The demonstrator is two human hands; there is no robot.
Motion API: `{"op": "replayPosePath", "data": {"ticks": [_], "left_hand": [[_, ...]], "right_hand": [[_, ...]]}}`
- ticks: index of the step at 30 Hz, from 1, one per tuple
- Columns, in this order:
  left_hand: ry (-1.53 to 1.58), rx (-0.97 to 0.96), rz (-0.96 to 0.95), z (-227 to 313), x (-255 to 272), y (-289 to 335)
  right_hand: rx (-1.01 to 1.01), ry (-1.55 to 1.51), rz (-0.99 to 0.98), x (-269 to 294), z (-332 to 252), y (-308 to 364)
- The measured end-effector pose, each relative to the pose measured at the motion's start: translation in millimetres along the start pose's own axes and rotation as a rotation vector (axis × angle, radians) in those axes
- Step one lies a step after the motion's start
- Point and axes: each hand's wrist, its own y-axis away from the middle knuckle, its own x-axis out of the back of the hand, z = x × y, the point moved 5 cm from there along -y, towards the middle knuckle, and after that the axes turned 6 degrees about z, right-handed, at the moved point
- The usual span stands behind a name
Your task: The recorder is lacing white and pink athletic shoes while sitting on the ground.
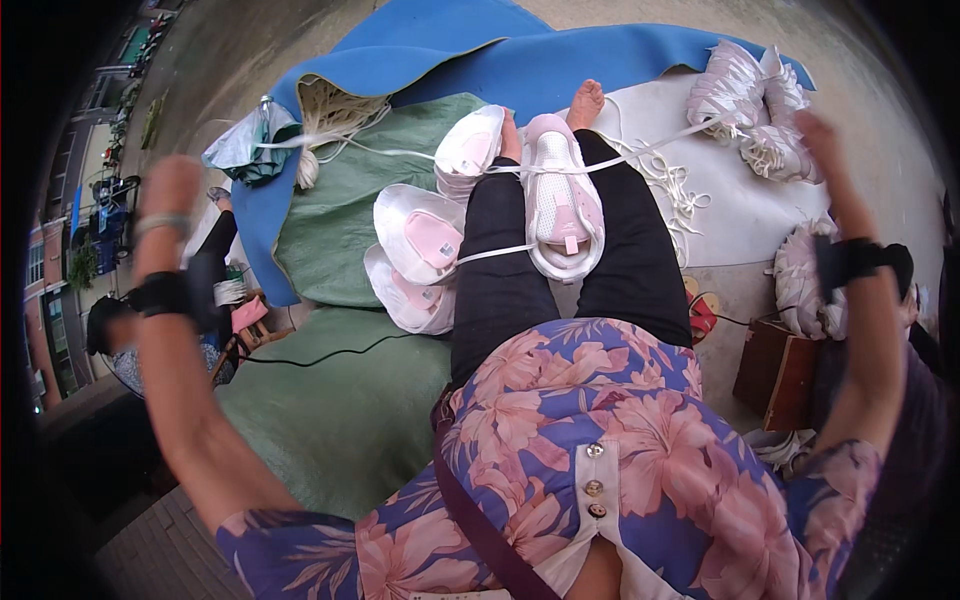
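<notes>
A pink and white sneaker [556, 205] lies between my thighs, its toe pointing away from me. A white shoelace [660, 144] crosses its upper part and stretches out through the air to both sides. My left hand [172, 190] is raised far out to the left, and my right hand [820, 145] far out to the right. Both are smeared by motion but look closed like fists, with the lace running toward each; the fingertips are hidden by blur. Another lace strand [497, 255] runs left from the sneaker's heel end. Stacked pink and white shoe pieces [430, 240] sit beside my left leg.
Bundled white-pink shoe pieces [728, 88] lie at the far right, with loose laces [680, 200] nearby. A hank of laces [340, 108] and a teal-white bag [255, 140] are at left. Blue sheeting [600, 55], a green mat [340, 220] and a brown box [780, 372] surround me.
</notes>
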Motion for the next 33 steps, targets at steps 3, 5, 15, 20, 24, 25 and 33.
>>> {"op": "replayPosePath", "data": {"ticks": [3, 5, 15, 20, 24, 25, 33], "left_hand": [[0.234, -0.308, -0.355, 178, -7, 39], [0.822, -0.162, -0.636, 273, 19, 47], [2.108, 0.52, -0.62, 433, 82, 54], [2.192, 0.561, -0.642, 446, 75, 50], [2.214, 0.646, -0.617, 446, 73, 51], [2.222, 0.644, -0.59, 446, 73, 51], [2.229, 0.613, -0.611, 445, 65, 53]], "right_hand": [[0.05, -0.207, -0.141, -128, -126, 150], [-0.243, -0.387, -0.237, -167, -148, 190], [-0.44, -0.861, -0.433, -265, -190, 202], [-0.381, -0.878, -0.375, -268, -194, 202], [-0.371, -0.905, -0.363, -269, -196, 203], [-0.374, -0.905, -0.364, -270, -195, 203], [-0.31, -0.906, -0.342, -273, -195, 202]]}}
